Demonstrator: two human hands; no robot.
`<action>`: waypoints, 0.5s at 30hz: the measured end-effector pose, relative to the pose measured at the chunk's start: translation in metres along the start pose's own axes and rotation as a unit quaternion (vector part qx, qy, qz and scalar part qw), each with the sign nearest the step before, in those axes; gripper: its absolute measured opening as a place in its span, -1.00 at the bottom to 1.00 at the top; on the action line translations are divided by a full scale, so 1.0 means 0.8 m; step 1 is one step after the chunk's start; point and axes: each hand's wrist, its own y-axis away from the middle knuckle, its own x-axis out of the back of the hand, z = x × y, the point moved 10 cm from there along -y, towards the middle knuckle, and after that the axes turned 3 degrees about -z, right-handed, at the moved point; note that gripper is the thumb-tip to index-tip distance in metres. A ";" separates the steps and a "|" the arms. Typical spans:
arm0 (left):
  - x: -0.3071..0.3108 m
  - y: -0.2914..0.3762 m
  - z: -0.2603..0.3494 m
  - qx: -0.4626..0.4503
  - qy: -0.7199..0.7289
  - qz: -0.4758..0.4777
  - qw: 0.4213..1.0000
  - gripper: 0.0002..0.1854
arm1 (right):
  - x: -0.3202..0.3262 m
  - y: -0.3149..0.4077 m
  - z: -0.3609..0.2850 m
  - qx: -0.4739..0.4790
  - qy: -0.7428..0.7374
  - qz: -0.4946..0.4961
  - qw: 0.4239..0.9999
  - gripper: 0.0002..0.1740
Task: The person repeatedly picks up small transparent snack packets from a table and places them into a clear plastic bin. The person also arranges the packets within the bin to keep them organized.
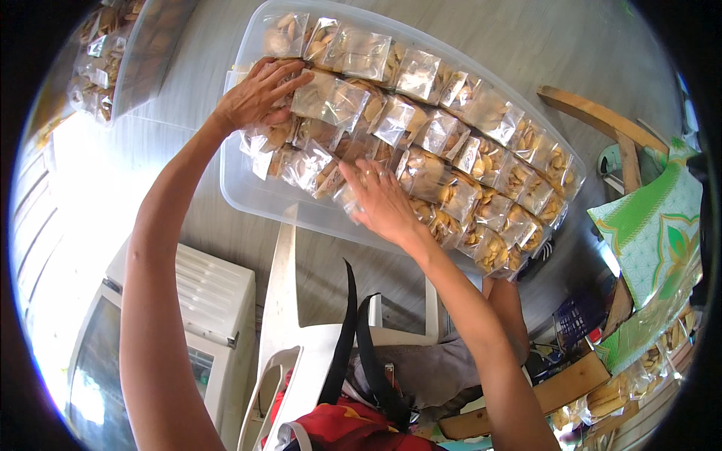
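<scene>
A large clear plastic bin (248, 198) lies before me, filled with rows of small clear bags of flat golden-brown chips or crackers (417, 121). Some bags bear printed writing. My left hand (262, 93) rests at the bin's left end, fingers spread over the bags at the end of the middle rows; whether it grips one is unclear. My right hand (375, 197) lies over the near rows, its fingers down on the bags and slightly blurred. A loose-looking clear bag edge shows beside its fingertips, but its hold on it cannot be made out.
A second clear bin (132, 67) of bagged snacks stands upper left. A white plastic chair (307, 344) is below the bin, and a white appliance (211, 287) at lower left. Right are a curved wooden piece (586, 110), a green-and-white patterned sheet (657, 225) and more bagged snacks (615, 397).
</scene>
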 end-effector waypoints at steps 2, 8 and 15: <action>0.003 0.001 0.000 -0.005 0.007 -0.001 1.000 -0.28 | 0.001 -0.013 -0.002 -0.046 -0.084 0.037 0.995 0.27; 0.017 -0.002 0.000 -0.005 0.047 0.029 0.998 -0.22 | -0.039 -0.068 -0.036 -0.074 -0.060 0.084 0.992 0.14; 0.024 -0.002 -0.006 0.024 0.109 0.031 0.993 -0.18 | 0.027 -0.074 -0.064 0.089 0.027 0.255 0.963 -0.16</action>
